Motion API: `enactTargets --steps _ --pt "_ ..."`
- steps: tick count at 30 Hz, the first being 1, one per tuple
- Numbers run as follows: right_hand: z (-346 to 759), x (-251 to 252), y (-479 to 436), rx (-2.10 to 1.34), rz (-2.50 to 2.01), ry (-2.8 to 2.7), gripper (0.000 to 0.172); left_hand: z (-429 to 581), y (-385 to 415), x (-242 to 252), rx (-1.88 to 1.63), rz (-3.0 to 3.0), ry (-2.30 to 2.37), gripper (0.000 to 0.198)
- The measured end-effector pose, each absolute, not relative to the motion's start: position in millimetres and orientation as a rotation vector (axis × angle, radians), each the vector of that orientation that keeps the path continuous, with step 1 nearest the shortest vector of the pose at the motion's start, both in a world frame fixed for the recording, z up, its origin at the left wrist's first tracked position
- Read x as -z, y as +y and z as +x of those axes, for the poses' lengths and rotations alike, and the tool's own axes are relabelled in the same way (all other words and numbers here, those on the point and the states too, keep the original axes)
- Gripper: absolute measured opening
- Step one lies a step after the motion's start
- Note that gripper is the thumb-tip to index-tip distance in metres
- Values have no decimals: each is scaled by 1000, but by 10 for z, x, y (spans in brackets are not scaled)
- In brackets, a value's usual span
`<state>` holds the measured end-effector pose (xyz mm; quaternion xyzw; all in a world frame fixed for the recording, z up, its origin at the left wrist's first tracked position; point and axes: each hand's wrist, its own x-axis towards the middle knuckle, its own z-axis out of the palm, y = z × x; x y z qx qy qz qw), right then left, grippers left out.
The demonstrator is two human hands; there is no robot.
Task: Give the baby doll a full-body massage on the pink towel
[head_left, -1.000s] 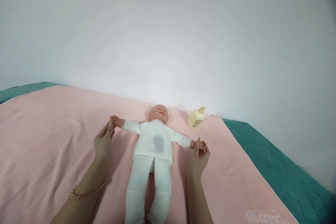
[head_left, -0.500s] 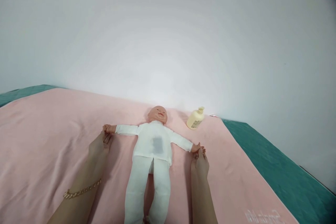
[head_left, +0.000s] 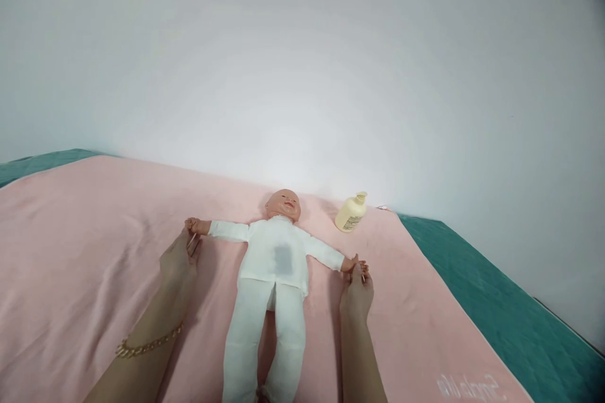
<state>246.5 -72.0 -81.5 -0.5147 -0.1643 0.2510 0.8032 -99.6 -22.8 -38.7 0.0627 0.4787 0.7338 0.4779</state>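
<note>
A baby doll in a white top and white trousers lies on its back, arms stretched out to both sides. A grey patch marks the front of its top. My left hand is closed on the doll's hand at the left, thumb and fingers pinching it. At the right, my right hand grips the doll's other hand between thumb and fingers. A gold chain bracelet circles my left wrist. The doll's feet are mostly cut off by the bottom edge.
A pale yellow pump bottle stands to the right of the doll's head. Beneath everything is a pink blanket over a green quilted cover. A white wall rises directly behind.
My right hand has shifted slightly to the left along with the doll's hand. My left hand keeps its hold, nearly still.
</note>
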Motion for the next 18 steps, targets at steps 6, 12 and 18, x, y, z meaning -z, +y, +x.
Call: enactTargets --steps 6,12,18 --pt "2152 460 -835 -330 -1298 -462 49 -770 -393 273 -1926 786 1351 40" --pt "1832 459 -924 -296 -1173 -858 37 -589 -510 353 -1834 1784 1225 26" --pt "1755 596 -903 -25 -1040 -1527 30 -493 -440 461 -1567 2458 926 23"
